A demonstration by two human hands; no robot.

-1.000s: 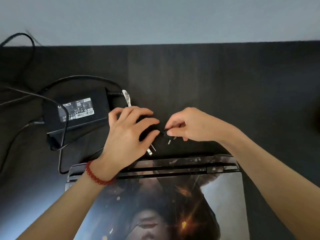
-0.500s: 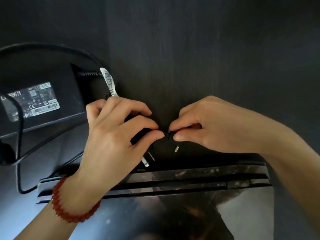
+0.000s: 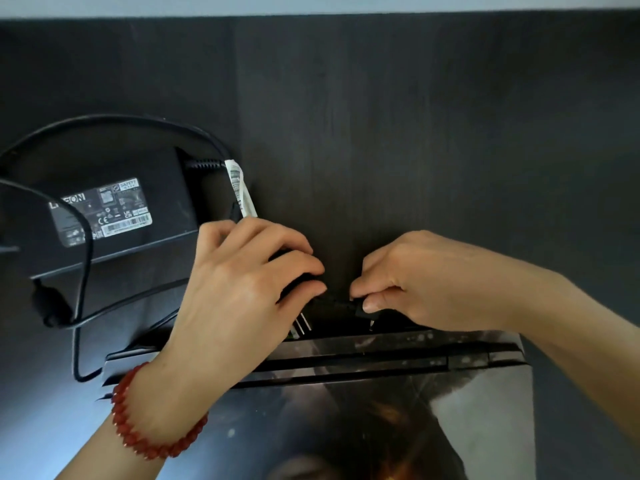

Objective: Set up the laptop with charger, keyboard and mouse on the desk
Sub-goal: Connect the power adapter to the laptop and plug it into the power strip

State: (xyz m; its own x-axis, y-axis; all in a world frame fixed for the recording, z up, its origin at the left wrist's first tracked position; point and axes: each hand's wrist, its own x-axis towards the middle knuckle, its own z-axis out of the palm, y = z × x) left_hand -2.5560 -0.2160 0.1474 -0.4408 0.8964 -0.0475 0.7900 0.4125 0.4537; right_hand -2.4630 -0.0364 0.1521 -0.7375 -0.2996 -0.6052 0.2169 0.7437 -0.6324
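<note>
Since half a second ago little has been moved; the plug (image 3: 313, 306) is still gripped by the curled left hand (image 3: 242, 292) and pinched by the right hand (image 3: 415, 282), prongs pointing at the closed laptop (image 3: 381, 393); the power brick (image 3: 114, 216) is seen left of the hands on the dark worktop (image 3: 415, 133), its cable (image 3: 83, 271) looped around it.

Dark wood-grain desk (image 3: 415, 133); black charger brick (image 3: 114, 216) with cables at left, closed laptop (image 3: 467, 410) at near edge.
</note>
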